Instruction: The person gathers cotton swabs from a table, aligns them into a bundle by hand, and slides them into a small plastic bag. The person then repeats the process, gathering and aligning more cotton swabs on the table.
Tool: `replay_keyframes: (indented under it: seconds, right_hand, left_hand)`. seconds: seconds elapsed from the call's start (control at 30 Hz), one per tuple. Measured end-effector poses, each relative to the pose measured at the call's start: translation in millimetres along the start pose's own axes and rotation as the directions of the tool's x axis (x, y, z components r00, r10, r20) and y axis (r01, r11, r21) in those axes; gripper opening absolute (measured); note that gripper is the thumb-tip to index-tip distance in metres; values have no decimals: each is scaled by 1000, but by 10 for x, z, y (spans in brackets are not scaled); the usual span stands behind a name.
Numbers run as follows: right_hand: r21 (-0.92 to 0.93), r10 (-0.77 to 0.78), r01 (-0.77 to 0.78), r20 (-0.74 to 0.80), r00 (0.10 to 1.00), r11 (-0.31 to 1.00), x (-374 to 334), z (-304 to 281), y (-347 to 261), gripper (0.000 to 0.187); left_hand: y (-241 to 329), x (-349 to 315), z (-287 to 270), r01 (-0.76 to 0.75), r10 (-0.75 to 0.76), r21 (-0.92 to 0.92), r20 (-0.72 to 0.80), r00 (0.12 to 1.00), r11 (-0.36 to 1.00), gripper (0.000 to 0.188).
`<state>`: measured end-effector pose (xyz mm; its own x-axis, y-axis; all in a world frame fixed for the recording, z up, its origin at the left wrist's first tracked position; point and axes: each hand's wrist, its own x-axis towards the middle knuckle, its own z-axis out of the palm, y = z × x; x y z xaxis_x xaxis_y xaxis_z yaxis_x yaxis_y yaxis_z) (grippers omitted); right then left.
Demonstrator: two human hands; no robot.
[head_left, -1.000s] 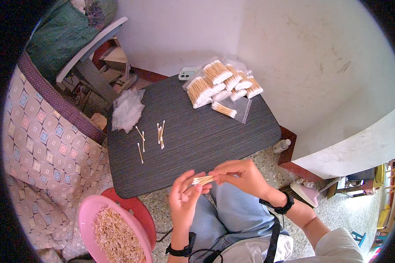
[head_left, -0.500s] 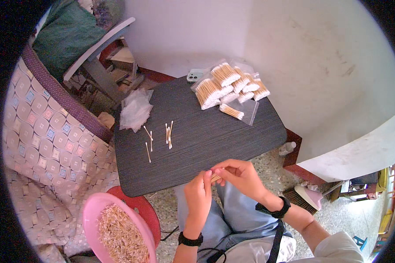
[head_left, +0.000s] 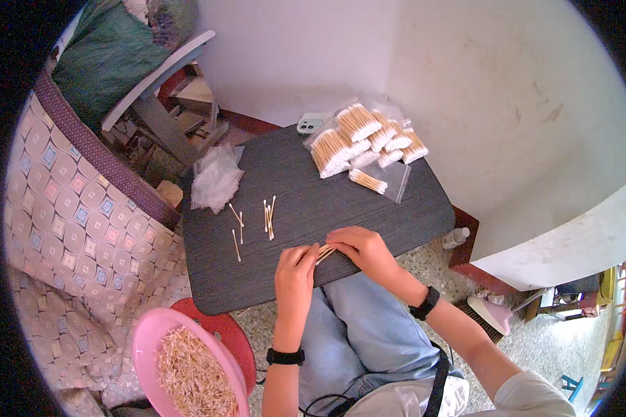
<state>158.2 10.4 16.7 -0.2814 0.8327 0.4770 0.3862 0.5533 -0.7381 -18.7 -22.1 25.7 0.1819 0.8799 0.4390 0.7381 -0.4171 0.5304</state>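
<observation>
Left hand (head_left: 295,276) and right hand (head_left: 366,250) grip a cotton-swab bundle (head_left: 325,254) over near edge of dark table (head_left: 306,208); filled bags (head_left: 331,151) lie far right.

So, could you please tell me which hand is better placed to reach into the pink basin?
Probably the left hand: it is nearer the pink basin, which is on that side; the right hand is farther across. Both are at the small swab bundle.

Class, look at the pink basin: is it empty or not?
Not empty: a loose heap of cotton swabs shows inside the pink basin. Its depth cannot be told.
</observation>
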Motion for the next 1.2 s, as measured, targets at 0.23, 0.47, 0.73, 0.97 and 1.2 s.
replay_keyframes:
  seconds: [0.23, 0.47, 0.73, 0.97, 1.2]
  right_hand:
    - [-377, -225, 271, 161, 961, 886, -50, 52, -6, 35]
    - [-516, -87, 302, 399, 913, 802, -206, -46, -160, 56]
    - [-579, -45, 294, 404, 914, 760, -170, -21, -196, 53]
    - [-619, -85, 252, 286, 954, 744, 95, 53, 1, 49]
    - [-722, -79, 272, 291, 954, 636, 27, 50, 18, 57]
  left_hand:
    - [-29, -92, 74, -72, 80, 162, -42, 996, 984, 36]
    - [166, -276, 42, -118, 56, 286, 218, 974, 951, 54]
    - [180, -260, 103, -53, -14, 359, 183, 983, 932, 49]
    - [-95, -31, 125, -30, -20, 426, 111, 994, 904, 46]
    - [-58, -33, 72, -21, -21, 387, 103, 995, 922, 49]
